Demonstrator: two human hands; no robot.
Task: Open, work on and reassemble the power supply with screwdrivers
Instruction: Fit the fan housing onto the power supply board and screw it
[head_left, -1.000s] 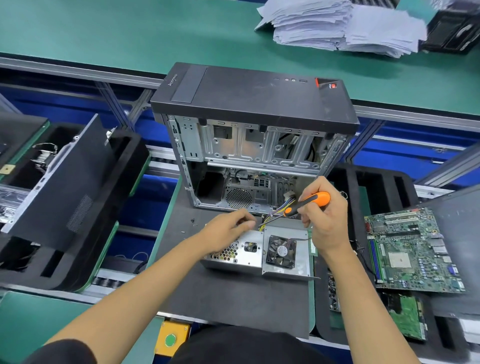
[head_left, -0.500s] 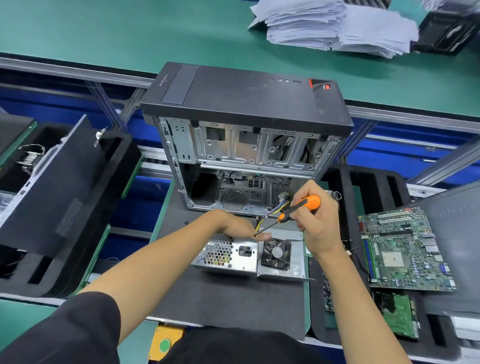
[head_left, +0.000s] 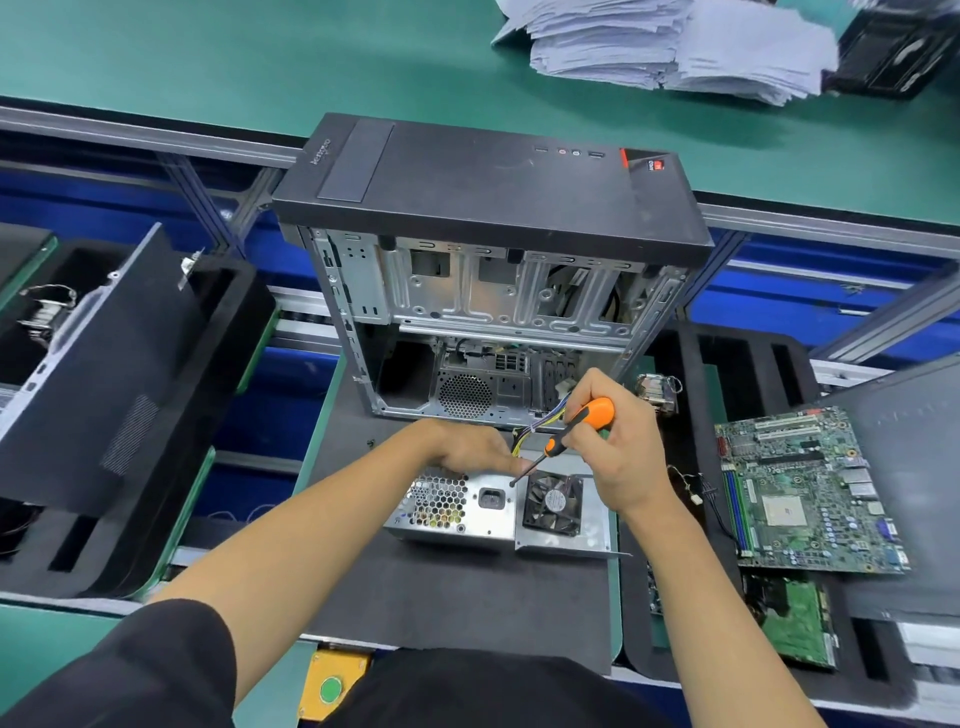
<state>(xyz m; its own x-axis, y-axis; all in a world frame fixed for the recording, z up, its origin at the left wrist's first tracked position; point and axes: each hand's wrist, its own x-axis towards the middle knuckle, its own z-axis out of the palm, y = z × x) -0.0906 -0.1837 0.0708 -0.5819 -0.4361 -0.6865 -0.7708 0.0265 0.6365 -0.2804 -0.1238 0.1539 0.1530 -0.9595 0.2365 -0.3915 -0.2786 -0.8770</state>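
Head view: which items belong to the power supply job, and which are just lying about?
In the job:
power supply
orange screwdriver, gripped by right hand
left hand, resting on the supply's top

Lying about:
open computer case
motherboard
paper stack

A brand word in raised letters is running along the front panel of the computer case (head_left: 488, 182), too blurred to read. A small red badge (head_left: 655, 165) is sitting at its corner, also illegible.
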